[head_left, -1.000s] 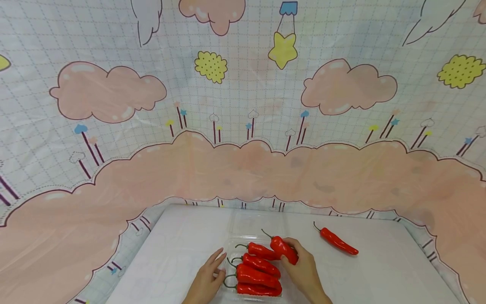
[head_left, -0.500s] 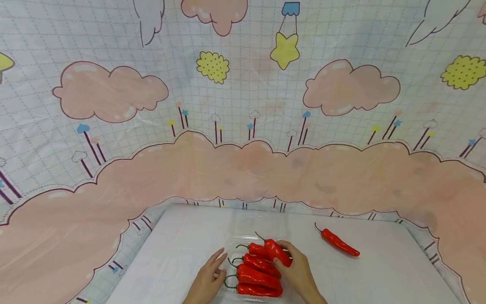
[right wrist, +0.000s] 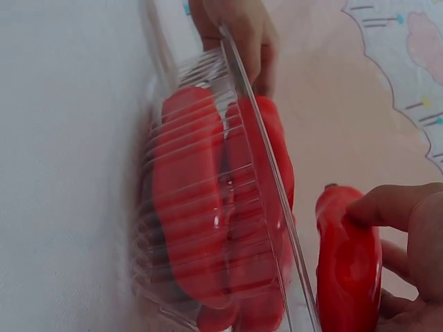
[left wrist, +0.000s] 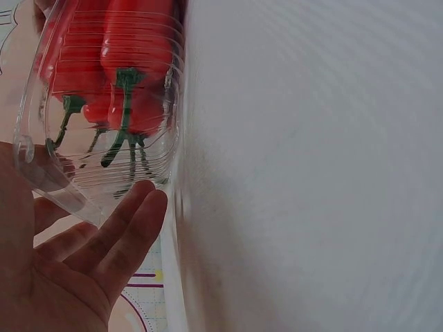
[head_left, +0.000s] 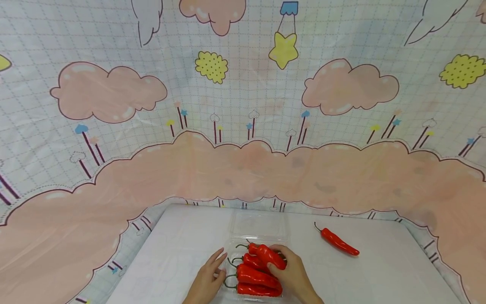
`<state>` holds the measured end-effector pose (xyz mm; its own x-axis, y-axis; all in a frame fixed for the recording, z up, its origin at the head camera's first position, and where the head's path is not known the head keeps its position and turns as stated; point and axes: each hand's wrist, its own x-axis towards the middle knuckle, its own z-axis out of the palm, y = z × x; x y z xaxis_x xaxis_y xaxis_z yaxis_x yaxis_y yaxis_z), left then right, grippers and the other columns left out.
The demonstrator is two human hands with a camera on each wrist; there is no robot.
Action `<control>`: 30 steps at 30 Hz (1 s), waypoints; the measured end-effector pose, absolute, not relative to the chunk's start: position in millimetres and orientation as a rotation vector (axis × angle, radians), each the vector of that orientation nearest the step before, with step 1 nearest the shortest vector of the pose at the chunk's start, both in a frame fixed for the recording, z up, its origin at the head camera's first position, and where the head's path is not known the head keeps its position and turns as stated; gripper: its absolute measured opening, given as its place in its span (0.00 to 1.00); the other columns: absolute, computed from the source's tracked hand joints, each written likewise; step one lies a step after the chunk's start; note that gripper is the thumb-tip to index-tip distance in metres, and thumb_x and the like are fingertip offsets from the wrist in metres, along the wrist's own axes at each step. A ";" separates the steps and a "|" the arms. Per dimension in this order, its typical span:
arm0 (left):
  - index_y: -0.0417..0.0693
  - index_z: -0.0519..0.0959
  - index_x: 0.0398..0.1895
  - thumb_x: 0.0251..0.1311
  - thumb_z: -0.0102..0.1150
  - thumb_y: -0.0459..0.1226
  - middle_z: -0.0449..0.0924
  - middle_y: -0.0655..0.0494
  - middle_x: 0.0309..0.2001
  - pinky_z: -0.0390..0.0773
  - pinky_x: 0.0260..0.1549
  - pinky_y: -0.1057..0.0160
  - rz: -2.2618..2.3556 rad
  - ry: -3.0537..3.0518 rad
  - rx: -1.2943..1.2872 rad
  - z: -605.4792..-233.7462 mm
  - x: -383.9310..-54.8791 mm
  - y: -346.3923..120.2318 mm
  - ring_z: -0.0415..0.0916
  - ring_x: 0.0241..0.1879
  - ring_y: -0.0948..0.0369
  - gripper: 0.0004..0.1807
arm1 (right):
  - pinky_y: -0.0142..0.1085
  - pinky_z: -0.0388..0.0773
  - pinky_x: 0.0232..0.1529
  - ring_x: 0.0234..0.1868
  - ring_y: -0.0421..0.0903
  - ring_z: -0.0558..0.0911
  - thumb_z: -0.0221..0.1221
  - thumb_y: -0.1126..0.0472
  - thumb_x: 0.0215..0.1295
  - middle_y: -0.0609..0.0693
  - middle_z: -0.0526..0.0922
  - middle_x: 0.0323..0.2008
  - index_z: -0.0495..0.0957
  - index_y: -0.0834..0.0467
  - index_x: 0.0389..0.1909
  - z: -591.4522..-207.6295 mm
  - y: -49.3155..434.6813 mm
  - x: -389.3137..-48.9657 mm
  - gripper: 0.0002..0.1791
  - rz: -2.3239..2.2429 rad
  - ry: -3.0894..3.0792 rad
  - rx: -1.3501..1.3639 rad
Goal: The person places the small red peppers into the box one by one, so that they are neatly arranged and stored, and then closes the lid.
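Observation:
In the head view my right hand (head_left: pixel 296 272) pinches a red pepper (head_left: pixel 271 256) between thumb and fingers, tilted over the far part of a clear plastic box. Several red peppers (head_left: pixel 256 276) lie side by side in it, green stems to the left. In the right wrist view the held pepper (right wrist: pixel 348 259) is above the box's rim (right wrist: pixel 273 162). At the box's left end is my left hand (head_left: pixel 206 276), fingers loosely extended. The left wrist view shows its fingertips right at the ribbed box wall (left wrist: pixel 176 124).
Behind the box its clear lid (head_left: pixel 259 226) lies folded back on the white table (head_left: pixel 182 240). One more red pepper (head_left: pixel 339 242) lies on the table to the right. A patterned cloth (head_left: pixel 247 169) with pink clouds hangs behind the table.
My right hand has moved left and toward me with the pepper, lowering it over the peppers in the box. My left hand has stayed at the box's left end.

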<state>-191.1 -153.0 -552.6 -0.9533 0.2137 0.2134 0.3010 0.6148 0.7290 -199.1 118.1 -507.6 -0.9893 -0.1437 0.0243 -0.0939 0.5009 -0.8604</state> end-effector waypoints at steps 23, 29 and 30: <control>0.34 0.73 0.63 0.63 0.54 0.31 0.68 0.39 0.68 0.80 0.30 0.72 -1.242 -2.672 -0.475 -556.0 -192.2 -154.0 0.79 0.34 0.74 0.24 | 0.52 0.81 0.50 0.48 0.50 0.78 0.69 0.59 0.56 0.52 0.82 0.49 0.78 0.53 0.53 -521.3 107.4 -201.6 0.22 -1.520 2.683 -0.364; 0.33 0.74 0.62 0.62 0.55 0.30 0.69 0.38 0.67 0.80 0.29 0.72 -1.238 -2.646 -0.491 -556.0 -190.8 -153.5 0.78 0.33 0.75 0.23 | 0.51 0.80 0.50 0.49 0.50 0.78 0.68 0.62 0.55 0.52 0.82 0.50 0.79 0.52 0.52 -522.1 106.4 -202.9 0.21 -1.525 2.698 -0.414; 0.33 0.74 0.62 0.62 0.55 0.30 0.69 0.38 0.67 0.80 0.29 0.71 -1.238 -2.646 -0.490 -555.8 -190.9 -153.5 0.78 0.33 0.75 0.23 | 0.51 0.79 0.50 0.49 0.50 0.79 0.68 0.62 0.55 0.53 0.82 0.50 0.79 0.52 0.52 -522.0 106.0 -203.1 0.21 -1.525 2.703 -0.426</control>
